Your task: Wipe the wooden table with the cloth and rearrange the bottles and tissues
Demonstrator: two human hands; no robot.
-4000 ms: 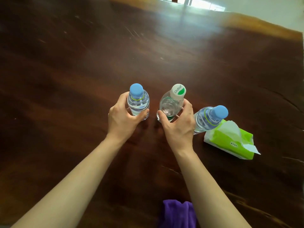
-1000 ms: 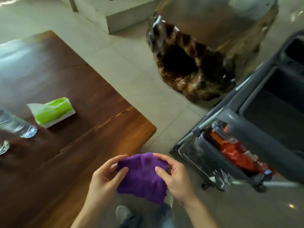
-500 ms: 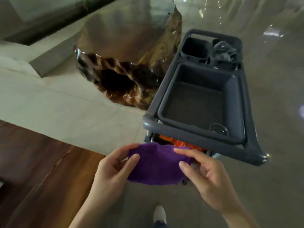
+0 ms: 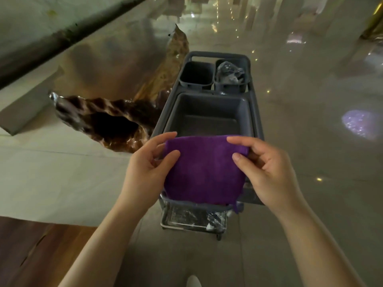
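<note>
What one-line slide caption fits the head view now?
Both hands, left hand and right hand, hold a purple cloth spread above a grey cart.

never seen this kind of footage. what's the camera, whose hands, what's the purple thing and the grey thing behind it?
There is no machine here: a person wears one wide-angle camera on the head, looking forward and down, so the bare arms reach in from the bottom edge. The left hand and right hand each pinch an upper corner of a purple fuzzy cloth, holding it spread in the air. Behind it stands a grey plastic cart with a large empty tub and two small bins; the right bin holds crumpled clear plastic. A corner of the brown wooden table shows at lower left.
</note>
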